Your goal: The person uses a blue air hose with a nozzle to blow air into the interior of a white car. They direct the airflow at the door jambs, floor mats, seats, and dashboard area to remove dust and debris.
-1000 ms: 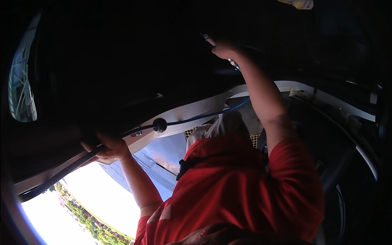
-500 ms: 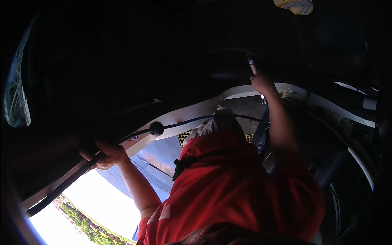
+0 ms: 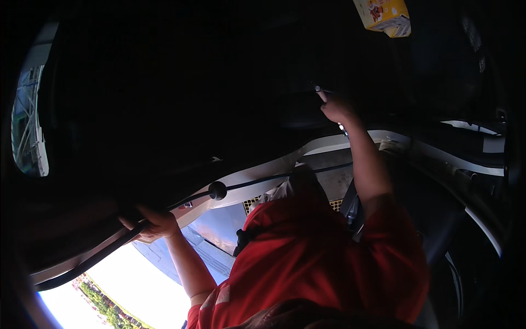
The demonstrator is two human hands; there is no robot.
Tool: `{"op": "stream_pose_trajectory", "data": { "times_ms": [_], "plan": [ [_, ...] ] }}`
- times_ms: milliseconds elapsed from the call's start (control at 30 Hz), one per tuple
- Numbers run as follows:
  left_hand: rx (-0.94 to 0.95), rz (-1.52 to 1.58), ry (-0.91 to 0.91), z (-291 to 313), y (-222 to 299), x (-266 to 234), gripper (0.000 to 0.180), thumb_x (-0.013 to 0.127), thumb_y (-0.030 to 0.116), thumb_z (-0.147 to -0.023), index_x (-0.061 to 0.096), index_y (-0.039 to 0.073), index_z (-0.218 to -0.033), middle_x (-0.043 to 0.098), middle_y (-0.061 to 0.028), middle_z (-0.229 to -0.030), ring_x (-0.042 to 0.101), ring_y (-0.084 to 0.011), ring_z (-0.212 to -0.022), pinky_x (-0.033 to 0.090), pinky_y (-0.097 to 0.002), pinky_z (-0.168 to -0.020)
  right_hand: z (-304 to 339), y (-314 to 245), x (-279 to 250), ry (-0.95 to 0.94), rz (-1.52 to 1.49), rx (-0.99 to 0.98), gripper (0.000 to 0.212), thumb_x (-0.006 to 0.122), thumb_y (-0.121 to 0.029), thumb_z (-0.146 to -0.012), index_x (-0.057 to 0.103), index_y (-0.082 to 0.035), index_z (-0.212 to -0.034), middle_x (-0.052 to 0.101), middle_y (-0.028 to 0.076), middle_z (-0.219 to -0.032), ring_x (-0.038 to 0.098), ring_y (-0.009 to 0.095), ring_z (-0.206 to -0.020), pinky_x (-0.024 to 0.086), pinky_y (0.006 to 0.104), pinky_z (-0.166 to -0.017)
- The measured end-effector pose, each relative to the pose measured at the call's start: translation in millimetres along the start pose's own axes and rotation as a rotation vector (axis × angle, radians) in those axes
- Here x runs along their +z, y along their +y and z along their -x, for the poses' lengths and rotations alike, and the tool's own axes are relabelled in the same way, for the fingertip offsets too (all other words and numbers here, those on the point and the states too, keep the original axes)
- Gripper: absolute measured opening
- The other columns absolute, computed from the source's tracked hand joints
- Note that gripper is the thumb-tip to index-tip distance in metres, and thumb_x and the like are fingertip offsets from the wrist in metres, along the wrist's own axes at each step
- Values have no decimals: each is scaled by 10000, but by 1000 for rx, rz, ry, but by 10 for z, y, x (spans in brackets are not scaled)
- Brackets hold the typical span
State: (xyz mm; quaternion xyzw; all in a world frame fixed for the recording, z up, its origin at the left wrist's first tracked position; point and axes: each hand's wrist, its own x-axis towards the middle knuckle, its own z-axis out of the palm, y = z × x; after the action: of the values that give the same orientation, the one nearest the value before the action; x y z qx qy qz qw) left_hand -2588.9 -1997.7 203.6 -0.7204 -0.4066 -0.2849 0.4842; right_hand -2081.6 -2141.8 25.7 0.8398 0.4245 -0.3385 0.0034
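My right hand [image 3: 335,111] is closed around a slim nozzle gun [image 3: 320,93], held out over the dark vehicle interior. A shiny fitting [image 3: 343,129] shows just below that fist. From around there a thin dark-blue hose [image 3: 257,180] crosses in front of my body and passes through a round black ball [image 3: 217,190]. Farther left, my left hand [image 3: 156,223] is closed around the dark hose beside the door opening; its fingertips are partly lost in shadow. What the nozzle faces is too dark to make out.
A yellow box [image 3: 386,16] sits at the far right of the dark interior. The pale door frame [image 3: 263,171] curves between my arms. Blue panelling [image 3: 208,241] and yellow grating [image 3: 336,205] lie outside it. A dark seat-like shape [image 3: 422,219] is at the right.
My right hand and the nozzle gun have shifted left and slightly down in view. My left hand, still on the hose, appears slightly lower and farther right. More of the yellow box shows.
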Motion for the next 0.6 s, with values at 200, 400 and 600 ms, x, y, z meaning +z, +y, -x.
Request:
{"op": "stream_pose_trajectory", "data": {
  "times_ms": [200, 400, 600],
  "plan": [
    [62, -33, 17, -14, -57, 49, 375, 534, 365, -989, 551, 209, -1330, 564, -178, -1323, 507, -411, -1279, 209, -819, -1002, -820, -695, -475, 94, -379, -58, 332, 543, -309, -952, 633, -35, -1116, 682, 138, -935, 671, 248, -900, 522, 407, -806],
    [-255, 187, 61, -320, 266, -159, 460, 600, 390, -948, 573, 131, -1327, 436, -274, -1408, 460, -457, -1283, 329, -733, -989, -724, -633, -1201, 42, -632, 187, 275, 528, -315, -953, 575, -61, -1047, 548, 37, -698, 492, 136, -503, 404, 289, -424],
    [-453, 486, -33, -56, 161, -118, 525, 621, 371, -933, 550, 49, -1342, 401, -277, -1439, 472, -449, -1260, 363, -681, -976, 3, -141, -653, 103, -571, 271, 304, 571, -265, -920, 630, -22, -1094, 673, 146, -869, 677, 256, -781, 534, 385, -695]
  ]
}}
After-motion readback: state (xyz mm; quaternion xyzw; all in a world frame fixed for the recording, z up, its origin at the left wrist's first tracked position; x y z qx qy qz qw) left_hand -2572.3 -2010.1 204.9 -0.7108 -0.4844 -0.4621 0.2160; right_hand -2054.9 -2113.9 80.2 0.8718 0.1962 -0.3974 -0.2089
